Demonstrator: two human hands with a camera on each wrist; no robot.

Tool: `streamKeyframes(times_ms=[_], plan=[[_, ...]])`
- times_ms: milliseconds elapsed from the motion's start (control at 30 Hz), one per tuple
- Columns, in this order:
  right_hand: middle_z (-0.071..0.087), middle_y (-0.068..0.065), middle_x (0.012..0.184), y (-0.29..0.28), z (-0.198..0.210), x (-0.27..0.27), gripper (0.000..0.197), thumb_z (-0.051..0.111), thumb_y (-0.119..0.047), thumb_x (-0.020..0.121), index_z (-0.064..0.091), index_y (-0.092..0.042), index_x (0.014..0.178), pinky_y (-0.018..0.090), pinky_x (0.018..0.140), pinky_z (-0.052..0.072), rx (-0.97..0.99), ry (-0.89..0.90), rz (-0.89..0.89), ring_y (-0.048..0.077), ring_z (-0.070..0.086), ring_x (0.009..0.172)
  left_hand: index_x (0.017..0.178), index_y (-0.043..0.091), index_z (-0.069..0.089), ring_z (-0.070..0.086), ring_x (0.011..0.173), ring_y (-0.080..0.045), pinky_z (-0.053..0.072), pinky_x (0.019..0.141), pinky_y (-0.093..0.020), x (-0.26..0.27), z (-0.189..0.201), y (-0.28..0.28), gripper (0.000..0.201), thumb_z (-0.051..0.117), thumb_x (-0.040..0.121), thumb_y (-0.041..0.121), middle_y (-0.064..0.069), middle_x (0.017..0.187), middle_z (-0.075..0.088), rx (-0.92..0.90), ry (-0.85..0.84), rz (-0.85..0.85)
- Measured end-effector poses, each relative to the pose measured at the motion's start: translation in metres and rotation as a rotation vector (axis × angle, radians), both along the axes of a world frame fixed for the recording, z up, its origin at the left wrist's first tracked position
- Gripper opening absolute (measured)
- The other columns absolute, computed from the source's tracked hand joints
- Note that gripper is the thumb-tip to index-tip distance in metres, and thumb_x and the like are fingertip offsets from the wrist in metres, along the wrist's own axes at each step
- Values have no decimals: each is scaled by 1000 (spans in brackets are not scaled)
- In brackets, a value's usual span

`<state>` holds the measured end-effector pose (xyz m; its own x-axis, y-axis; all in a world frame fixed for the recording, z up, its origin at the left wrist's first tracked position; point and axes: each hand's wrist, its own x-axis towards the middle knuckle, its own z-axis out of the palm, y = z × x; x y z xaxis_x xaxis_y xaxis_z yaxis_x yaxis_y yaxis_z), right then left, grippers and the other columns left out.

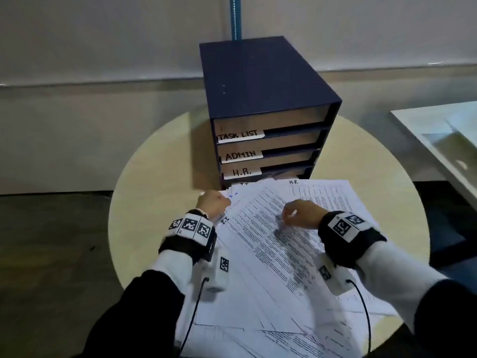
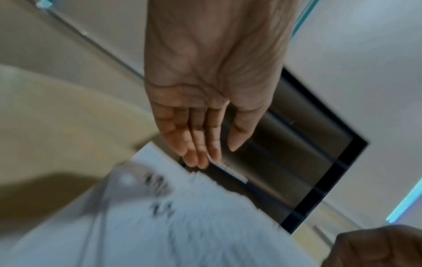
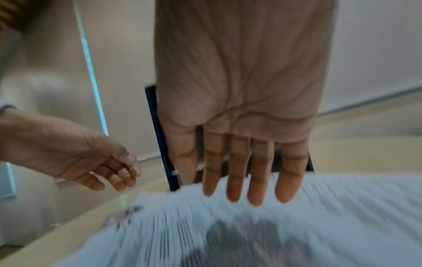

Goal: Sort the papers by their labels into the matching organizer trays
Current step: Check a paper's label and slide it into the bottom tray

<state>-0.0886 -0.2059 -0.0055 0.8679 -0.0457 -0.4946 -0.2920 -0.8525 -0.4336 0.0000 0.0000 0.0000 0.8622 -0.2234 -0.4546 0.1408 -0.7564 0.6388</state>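
Note:
A loose spread of printed papers (image 1: 284, 254) covers the near half of the round table (image 1: 154, 177). One sheet's top edge reads "H.R" (image 1: 293, 181). Behind the papers stands a dark blue organizer (image 1: 258, 81) with trays labelled TASK LIST (image 1: 241, 135), ADMIN (image 1: 241, 155) and H.R. (image 1: 241, 172); papers hide the lowest label. My left hand (image 1: 219, 200) hovers over the papers' far left corner, fingers straight and holding nothing (image 2: 205, 157). My right hand (image 1: 289, 215) hangs over the middle of the spread with fingers extended (image 3: 246, 195). Both wrist views are blurred.
A white table or shelf (image 1: 438, 140) stands at the right. A blue pole (image 1: 235, 19) rises behind the organizer. Bare tabletop shows left and right of the organizer. Grey floor surrounds the table.

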Motion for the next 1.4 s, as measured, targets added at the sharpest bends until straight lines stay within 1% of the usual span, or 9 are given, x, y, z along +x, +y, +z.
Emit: streamKeyframes(times_ms=[67, 167, 400, 533, 633, 733, 833, 1033, 1400], plan=[[48, 8, 126, 1, -17, -1, 28, 61, -26, 85, 58, -17, 111, 37, 103, 34, -40, -3, -77, 27, 42, 123, 68, 11, 52, 53, 87, -25, 44, 79, -24, 1, -18, 1, 20, 54, 88, 16, -11, 88, 61, 133, 32, -57], [33, 5, 138, 3, -30, -4, 44, 70, -28, 78, 50, -24, 117, 51, 108, 30, -68, 16, -194, 30, 28, 129, 100, 6, 56, 55, 99, -26, 46, 76, -28, -6, -35, 1, 28, 64, 78, 22, -9, 107, 56, 259, 58, -76], [26, 6, 148, -4, -40, 7, 99, 82, -34, 65, 22, -24, 143, 56, 108, 28, -77, 2, -259, 33, 22, 135, 119, 5, 58, 55, 115, -27, 43, 94, -27, -15, -44, -1, 34, 59, 85, 4, -11, 125, 60, 67, 3, -284], [25, 8, 151, -13, -43, 15, 114, 85, -30, 61, 11, -20, 147, 55, 112, 22, -39, -72, -310, 34, 21, 138, 104, -2, 65, 59, 91, -25, 40, 75, -23, -14, -47, 1, 21, 52, 92, 9, -9, 94, 61, 46, -91, -385], [44, 14, 137, -17, -38, 18, 91, 81, -23, 69, 28, -8, 141, 41, 107, 33, 4, -126, -292, 33, 39, 127, 71, -3, 57, 41, 58, -13, 31, 60, -22, -13, -50, 3, 26, 54, 92, 12, -3, 63, 45, 72, -124, -420], [62, 17, 108, -24, -36, 18, 34, 70, -4, 78, 59, 6, 109, 22, 77, 43, 152, -216, -333, 20, 59, 92, 57, 9, 47, 37, 55, -9, 29, 56, -23, -4, -49, 7, 36, 57, 91, 17, 1, 57, 38, 89, -158, -459], [62, 12, 95, -32, -38, 15, 35, 57, 16, 78, 66, 2, 108, 16, 53, 42, 340, -288, -436, 13, 57, 67, 62, 13, 47, 36, 56, -14, 29, 51, -23, 4, -50, 16, 34, 56, 91, 28, -1, 59, 37, -6, -198, -333], [61, 0, 50, -42, -50, -6, 44, 52, 20, 77, 62, -11, 47, 26, 56, 29, 474, -305, -481, 24, 47, 66, 99, 12, 61, 54, 70, -17, 43, 63, -23, 11, -52, 41, 12, 51, 94, 17, -12, 99, 62, -34, -262, -66], [62, 0, 55, -37, -58, -33, 36, 57, 15, 77, 61, -11, 53, 24, 58, 30, 477, -275, -447, 21, 46, 69, 99, 6, 53, 58, 95, -31, 53, 81, -39, -15, -49, 45, 36, 77, 71, 5, -18, 117, 53, -95, -478, 224]])
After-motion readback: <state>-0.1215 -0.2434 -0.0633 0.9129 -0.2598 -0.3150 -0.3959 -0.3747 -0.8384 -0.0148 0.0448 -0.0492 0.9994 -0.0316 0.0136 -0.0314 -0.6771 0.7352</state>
